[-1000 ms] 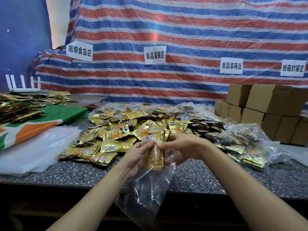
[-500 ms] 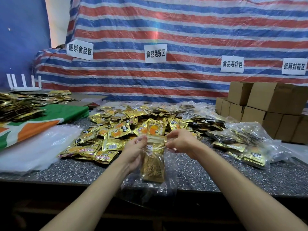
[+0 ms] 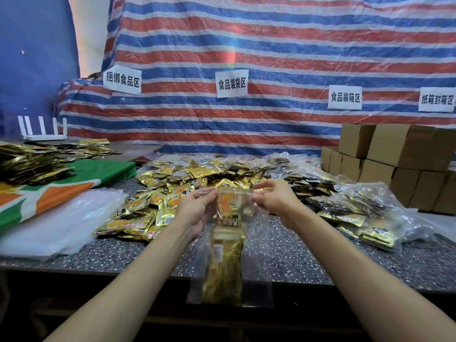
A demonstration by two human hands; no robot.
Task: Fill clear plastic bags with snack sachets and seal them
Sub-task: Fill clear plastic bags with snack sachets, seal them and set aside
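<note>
bag (image 3: 229,233) of gold sachets (image 3: 222,275) hanging lengthwise straight down past near edge of worktop (image 3: 296,255), mouth strip level and crosswise between hands, left hand (image 3: 195,211) pinching left corner, right hand (image 3: 274,201) pinching right corner, both equally near for sealing.
</note>
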